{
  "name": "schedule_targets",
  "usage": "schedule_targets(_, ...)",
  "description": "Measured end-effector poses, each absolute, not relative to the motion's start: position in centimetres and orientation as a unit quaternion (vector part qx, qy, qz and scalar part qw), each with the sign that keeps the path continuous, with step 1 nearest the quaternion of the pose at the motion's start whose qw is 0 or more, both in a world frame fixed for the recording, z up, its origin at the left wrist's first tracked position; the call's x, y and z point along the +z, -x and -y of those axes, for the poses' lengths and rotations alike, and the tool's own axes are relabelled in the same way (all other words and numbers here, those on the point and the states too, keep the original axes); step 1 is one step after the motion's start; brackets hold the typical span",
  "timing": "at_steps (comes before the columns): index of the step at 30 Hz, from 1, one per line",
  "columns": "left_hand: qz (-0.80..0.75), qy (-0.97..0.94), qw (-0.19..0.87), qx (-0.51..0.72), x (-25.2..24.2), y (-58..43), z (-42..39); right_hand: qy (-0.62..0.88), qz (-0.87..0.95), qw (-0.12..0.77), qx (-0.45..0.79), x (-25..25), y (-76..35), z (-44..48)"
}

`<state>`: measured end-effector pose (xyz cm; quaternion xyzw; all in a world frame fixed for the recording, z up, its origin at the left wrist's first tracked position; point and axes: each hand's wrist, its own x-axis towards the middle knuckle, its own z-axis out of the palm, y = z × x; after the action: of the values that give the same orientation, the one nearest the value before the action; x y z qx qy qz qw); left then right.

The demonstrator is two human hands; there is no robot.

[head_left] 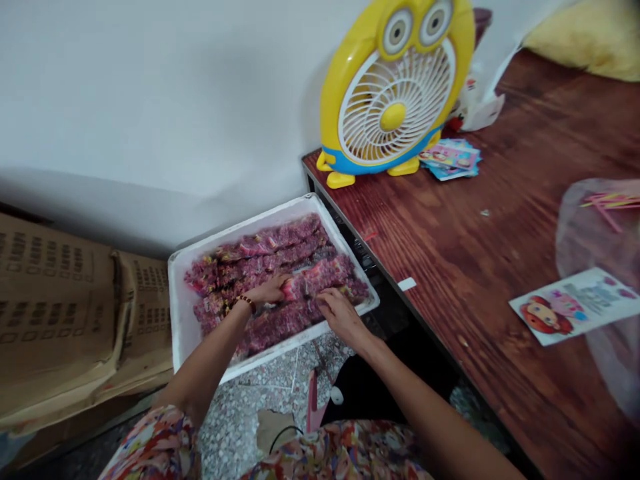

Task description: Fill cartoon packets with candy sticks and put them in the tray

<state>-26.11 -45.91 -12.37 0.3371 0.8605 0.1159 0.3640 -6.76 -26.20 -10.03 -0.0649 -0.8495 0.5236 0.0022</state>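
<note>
A white foam box [273, 367] stands on the floor, filled with rows of small pink-purple packets with frilly edges. Inside it, my left hand [269, 291], with a beaded bracelet at the wrist, grips the left end of a bundle of packets [320, 277]. At the near right end of the same bundle is my right hand [341, 313], its fingers curled against the packets. Both hands are closed around the bundle, which lies on top of the other rows. Some fingertips are hidden among the packets.
A dark red wooden table [450, 247] borders the box on the right. On it are a yellow cartoon fan [393, 117], stacked cards [453, 159], a printed card [575, 307] and a clear bag [575, 227]. Cardboard boxes [55, 320] flank the left; a wall rises behind.
</note>
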Motion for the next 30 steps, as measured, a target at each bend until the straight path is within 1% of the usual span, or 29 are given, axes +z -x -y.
schedule_targets(3,-0.84,-0.343,0.386,0.167,-13.0,25.5,46.5,0.087,0.829,0.017,0.552,-10.3,4.5,25.2)
schedule_targets(6,-0.832,-0.344,0.388,0.196,-13.5,25.1,46.8,0.111,0.817,0.01,0.566,-10.5,2.9,24.4)
schedule_targets(17,-0.845,-0.313,0.375,0.22,-11.6,27.7,45.7,0.139,0.798,0.024,0.585,-7.3,-2.8,21.7)
schedule_targets(24,-0.872,-0.284,0.324,0.234,-11.0,23.2,44.3,0.171,0.776,0.03,0.606,-7.3,-4.9,21.7)
schedule_targets(30,-0.878,-0.303,0.292,0.226,-8.4,22.8,43.6,0.192,0.782,0.069,0.589,-5.8,-6.6,21.5)
